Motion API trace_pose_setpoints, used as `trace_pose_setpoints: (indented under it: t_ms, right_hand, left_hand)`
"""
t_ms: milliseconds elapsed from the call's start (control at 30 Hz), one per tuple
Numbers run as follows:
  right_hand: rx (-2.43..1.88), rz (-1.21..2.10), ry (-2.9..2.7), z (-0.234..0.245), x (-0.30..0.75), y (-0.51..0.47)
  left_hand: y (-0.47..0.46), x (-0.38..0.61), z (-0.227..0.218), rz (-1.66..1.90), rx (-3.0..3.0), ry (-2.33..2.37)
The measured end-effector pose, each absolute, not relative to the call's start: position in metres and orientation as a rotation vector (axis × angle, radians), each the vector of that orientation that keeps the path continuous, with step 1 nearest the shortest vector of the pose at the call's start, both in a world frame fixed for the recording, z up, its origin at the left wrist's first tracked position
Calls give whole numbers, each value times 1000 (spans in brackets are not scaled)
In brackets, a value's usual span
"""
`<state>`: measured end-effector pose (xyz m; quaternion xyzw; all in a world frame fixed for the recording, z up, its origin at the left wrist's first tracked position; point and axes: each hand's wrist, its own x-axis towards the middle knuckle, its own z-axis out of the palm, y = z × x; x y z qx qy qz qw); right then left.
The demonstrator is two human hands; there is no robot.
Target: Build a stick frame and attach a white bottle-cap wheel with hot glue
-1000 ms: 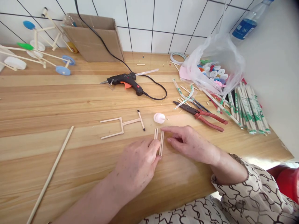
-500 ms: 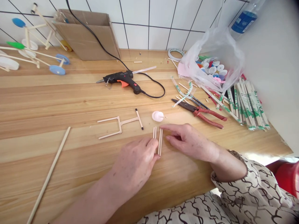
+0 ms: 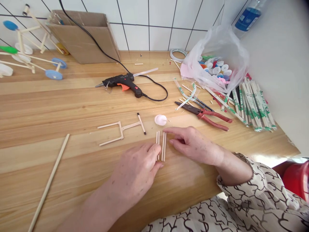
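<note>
Two pairs of short wooden sticks point(image 3: 163, 146) lie side by side on the wooden table point(image 3: 79, 106). My left hand point(image 3: 138, 166) is curled over the left pair, its fingers against those sticks and its thumb just below the lower ends. Part of the left pair is hidden by the fingers. My right hand point(image 3: 194, 143) rests to the right, index fingertip at the upper end of the right pair, thumb held apart. Just beyond the sticks is a small pale pink cap-like piece point(image 3: 160, 120). Left of it lies a glued stick frame point(image 3: 122, 129) with black-tipped crossbar.
A black glue gun point(image 3: 123, 83) lies behind with its cord. Red-handled pliers point(image 3: 202, 115), wrapped chopsticks point(image 3: 256, 104) and a plastic bag point(image 3: 193, 64) of bottle caps are at right. A long stick point(image 3: 49, 183), cardboard box point(image 3: 82, 42) and wheeled stick models point(image 3: 36, 59) are at left.
The whole view has shifted slightly, so things appear a little further left. My left thumb has eased slightly away from the sticks' lower ends. My right hand keeps nearly the same pose.
</note>
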<state>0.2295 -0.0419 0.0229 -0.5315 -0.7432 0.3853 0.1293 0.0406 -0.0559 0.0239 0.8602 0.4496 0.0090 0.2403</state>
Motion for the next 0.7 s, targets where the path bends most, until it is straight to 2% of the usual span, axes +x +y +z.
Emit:
trace_pose_setpoints:
  t_ms: [700]
  right_hand:
    - [-1603,1039,-2194,25,228,-42]
  left_hand:
    - [-58,43,19,80,2359,1241]
